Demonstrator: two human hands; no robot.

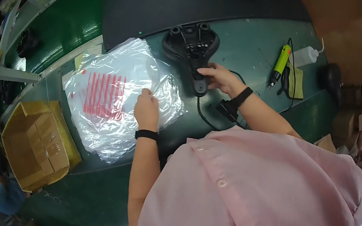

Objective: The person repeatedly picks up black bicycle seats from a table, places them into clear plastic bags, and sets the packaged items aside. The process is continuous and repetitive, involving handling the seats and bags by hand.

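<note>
Right hand [224, 80] closed around saddle [192, 51], left hand [146, 111] curled over bags [114, 100], grip unclear; bare tabletop [250, 46] rightward

On the green tabletop [238, 39], the left hand [146, 111] touches clear plastic bags [135, 70] near a cardboard box [68, 136]; the right hand [224, 79] holds a black saddle-shaped part [192, 49] by its narrow end.

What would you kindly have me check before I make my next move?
1. Right hand at the black saddle-shaped part: ok, touching its narrow end.
2. Left hand at the clear plastic bags: ok, over the pile.
3. Top bag's opening findable: cannot tell, creases and glare hide it.
4. Black cable apart from the part: not ok, it shows right at the narrow end.
5. Green screwdriver clear of both hands: ok, lying off to the right.
</note>
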